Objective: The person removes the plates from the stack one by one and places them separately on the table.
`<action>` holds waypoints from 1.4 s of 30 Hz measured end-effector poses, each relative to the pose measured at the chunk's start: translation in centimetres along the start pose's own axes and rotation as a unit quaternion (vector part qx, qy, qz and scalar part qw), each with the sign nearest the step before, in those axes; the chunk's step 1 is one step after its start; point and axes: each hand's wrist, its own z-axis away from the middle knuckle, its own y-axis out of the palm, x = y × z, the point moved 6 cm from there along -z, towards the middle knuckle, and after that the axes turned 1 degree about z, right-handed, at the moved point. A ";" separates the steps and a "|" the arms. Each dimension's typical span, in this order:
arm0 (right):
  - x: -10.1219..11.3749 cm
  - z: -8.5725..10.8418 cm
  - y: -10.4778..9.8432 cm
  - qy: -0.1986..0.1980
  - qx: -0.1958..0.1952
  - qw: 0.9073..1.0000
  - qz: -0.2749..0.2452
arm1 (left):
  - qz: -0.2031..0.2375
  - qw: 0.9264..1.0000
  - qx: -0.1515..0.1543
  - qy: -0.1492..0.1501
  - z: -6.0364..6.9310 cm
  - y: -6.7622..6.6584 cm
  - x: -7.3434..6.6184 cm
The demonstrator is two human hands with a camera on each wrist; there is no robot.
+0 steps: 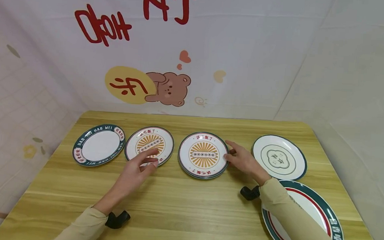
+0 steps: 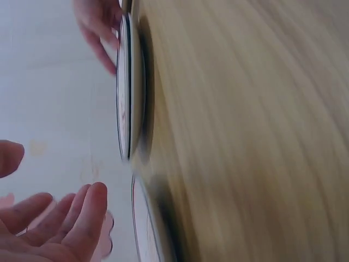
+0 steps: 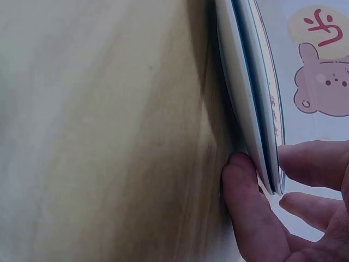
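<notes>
Two stacked white plates [image 1: 203, 164] with an orange sunburst print lie mid-table. At their right rim is my right hand [image 1: 243, 161]. In the right wrist view its thumb [image 3: 241, 188] is under the rim and a finger [image 3: 316, 162] touches the top side, pinching the stacked plates [image 3: 256, 109]. My left hand [image 1: 136, 171] hovers over the near side of a matching sunburst plate [image 1: 132, 145], partly covering it. Its fingers [image 2: 87, 218] are loosely extended and hold nothing. The left wrist view shows this plate [image 2: 143, 224] apart from the hand.
On the far left is a green-rimmed plate [image 1: 101, 145]. A white plate with a flower-shaped print [image 1: 292, 155] lies at the right. Nearer, a large green-rimmed plate [image 1: 319, 205] is partly under my right sleeve [image 1: 291, 218]. The wall [image 1: 249, 46] stands behind the table.
</notes>
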 end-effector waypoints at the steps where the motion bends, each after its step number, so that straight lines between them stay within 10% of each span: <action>1: 0.0 0.0 0.0 0.002 0.000 1.000 0.002 | 0.008 1.000 0.005 -0.012 -0.1 0.5 0.0; 22: -0.7 -0.8 -0.2 0.009 0.048 0.995 -0.085 | 0.126 0.980 0.031 -0.148 -1.0 7.2 1.0; 29: -0.9 -0.8 -0.2 0.009 0.046 0.995 -0.086 | 0.156 0.972 0.011 -0.176 -1.4 7.6 1.5; 36: -0.8 -0.9 -0.2 0.011 0.051 0.995 -0.082 | 0.265 0.942 0.001 -0.204 -1.5 8.0 1.9; 42: -0.8 -0.9 -0.1 0.015 0.053 0.995 -0.083 | 0.268 0.941 -0.003 -0.204 -1.6 8.0 2.2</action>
